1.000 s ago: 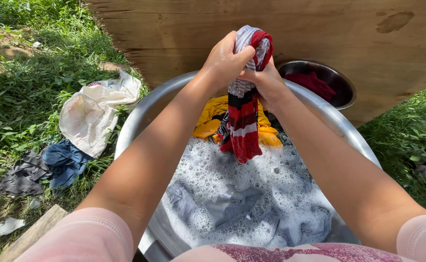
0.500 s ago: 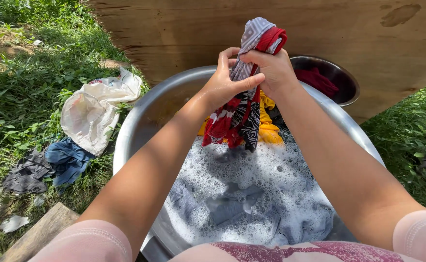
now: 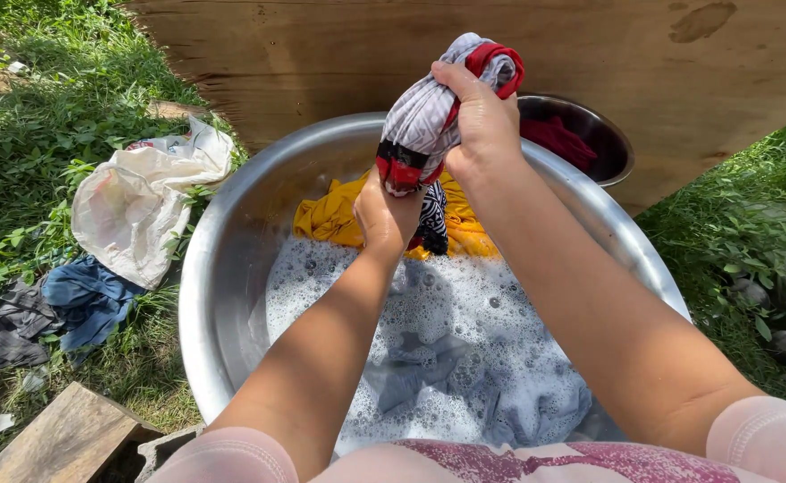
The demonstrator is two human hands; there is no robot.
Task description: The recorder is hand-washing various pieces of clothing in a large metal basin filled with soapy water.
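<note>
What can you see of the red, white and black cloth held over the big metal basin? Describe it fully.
The patterned cloth is a wet-looking fabric with red, pale striped and black-and-white printed parts. It is bunched and twisted into a thick wad, raised above the suds. The right hand clasps its top from behind; the left hand grips it from below. A short dark printed end hangs down towards the yellow garment in the metal basin.

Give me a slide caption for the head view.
Both hands grip a red striped cloth above a sudsy metal basin.
</note>
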